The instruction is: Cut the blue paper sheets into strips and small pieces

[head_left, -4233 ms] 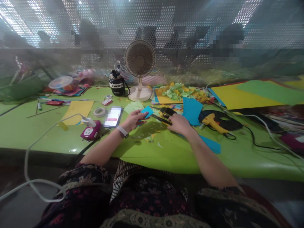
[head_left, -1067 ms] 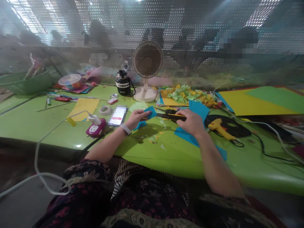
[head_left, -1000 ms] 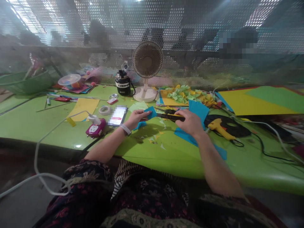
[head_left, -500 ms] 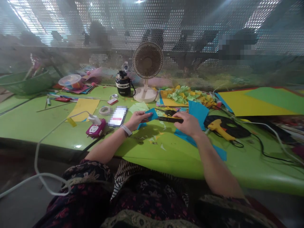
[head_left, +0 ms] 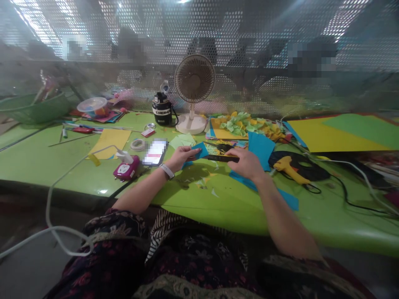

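Observation:
A small blue paper piece [head_left: 200,150] is pinched between the thumb and fingers of my left hand [head_left: 183,156]. My right hand [head_left: 243,161] is closed on a long dark tool [head_left: 222,158], whose far end meets the blue paper; its exact kind is hard to make out. Behind it lie black scissors [head_left: 223,147] among yellow and green scraps. A larger blue sheet [head_left: 261,148] stands out beyond my right hand, and another blue strip [head_left: 288,199] passes beneath my right forearm. Paper scraps [head_left: 205,181] are scattered on the green table [head_left: 187,199].
A white fan [head_left: 195,79], a black bottle [head_left: 162,112] and a phone [head_left: 155,152] stand or lie beyond my left hand. Nearby is a purple socket block [head_left: 126,168] with a white cable. On the right lies a yellow glue gun [head_left: 291,170] with black cable.
The dark tool reaches slightly further left behind the blue paper. Both hands otherwise keep almost the same place and grip.

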A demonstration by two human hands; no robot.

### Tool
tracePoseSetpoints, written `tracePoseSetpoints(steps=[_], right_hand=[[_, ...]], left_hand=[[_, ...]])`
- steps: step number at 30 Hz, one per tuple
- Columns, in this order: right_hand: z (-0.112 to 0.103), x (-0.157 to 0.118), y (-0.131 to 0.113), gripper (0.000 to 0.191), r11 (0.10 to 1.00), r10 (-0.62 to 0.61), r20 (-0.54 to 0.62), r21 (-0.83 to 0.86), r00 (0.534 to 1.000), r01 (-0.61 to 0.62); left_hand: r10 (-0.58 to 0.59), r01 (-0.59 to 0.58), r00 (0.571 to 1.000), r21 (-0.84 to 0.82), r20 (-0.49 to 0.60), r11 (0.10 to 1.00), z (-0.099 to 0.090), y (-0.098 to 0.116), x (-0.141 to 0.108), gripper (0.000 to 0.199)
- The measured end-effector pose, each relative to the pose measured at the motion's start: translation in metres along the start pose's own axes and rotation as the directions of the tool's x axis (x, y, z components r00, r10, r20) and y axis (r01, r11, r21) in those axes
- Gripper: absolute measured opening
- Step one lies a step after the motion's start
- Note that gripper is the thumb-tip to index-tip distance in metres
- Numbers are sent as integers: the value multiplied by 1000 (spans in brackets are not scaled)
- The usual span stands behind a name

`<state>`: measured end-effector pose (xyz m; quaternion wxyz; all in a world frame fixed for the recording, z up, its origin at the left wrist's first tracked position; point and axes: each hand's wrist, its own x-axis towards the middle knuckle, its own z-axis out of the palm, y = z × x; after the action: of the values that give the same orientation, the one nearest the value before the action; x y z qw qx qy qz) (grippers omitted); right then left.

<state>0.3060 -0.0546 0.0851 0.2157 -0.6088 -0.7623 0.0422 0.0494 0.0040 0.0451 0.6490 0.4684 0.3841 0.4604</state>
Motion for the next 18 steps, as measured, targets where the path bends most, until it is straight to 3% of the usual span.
tracePoseSetpoints(steps=[6, 11, 14, 18], right_hand=[[1, -1, -6, 28, 998, -40, 117, -38, 992, 45], [3, -3, -22, 26, 996, -69, 339, -29, 938, 84], [5, -4, -31, 22, 992, -50, 441, -84, 896, 96], [8, -5, -34, 21, 983, -84, 467, -103, 880, 149]], left_hand=[[12, -12, 1000, 22, -6, 1000, -3, 3, 1, 48], [-63, 43, 995, 228, 82, 973, -28, 31, 5, 43], [-128, 65, 984, 416, 126, 907, -47, 46, 9, 42], [-289, 130, 947, 651, 143, 748, -62, 51, 14, 40]])
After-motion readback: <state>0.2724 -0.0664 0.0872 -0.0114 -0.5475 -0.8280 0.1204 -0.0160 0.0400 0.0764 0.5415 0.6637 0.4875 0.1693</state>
